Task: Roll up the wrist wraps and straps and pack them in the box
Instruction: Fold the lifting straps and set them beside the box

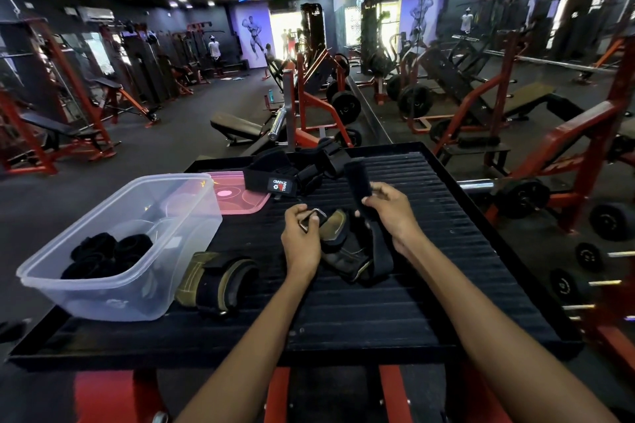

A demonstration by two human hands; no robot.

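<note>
- On a ribbed black platform (429,285) with a raised rim, seen from the head camera, a person works a black strap (374,240) at the centre.
- At 12 o'clock from the wrist, the left hand (302,237) curls its fingers round the strap's rectangular metal buckle (314,218).
- At 1 o'clock, the right hand (391,213) pinches the strap's fuzzy free end (357,182), lifted upright.
- Beneath both hands lies a padded black-and-tan grip piece (340,251), stitched along its edge.
- At 9 o'clock stands a clear plastic box (144,292), rounded at the corners, holding rolled black wraps (106,254).
- Just beside the box, at 7 o'clock, rests a looped tan-and-black wrap (220,282).
- At 11 o'clock, a pink lid (240,197) lies flat, touched by a heap of black straps (295,172) with printed lettering.
</note>
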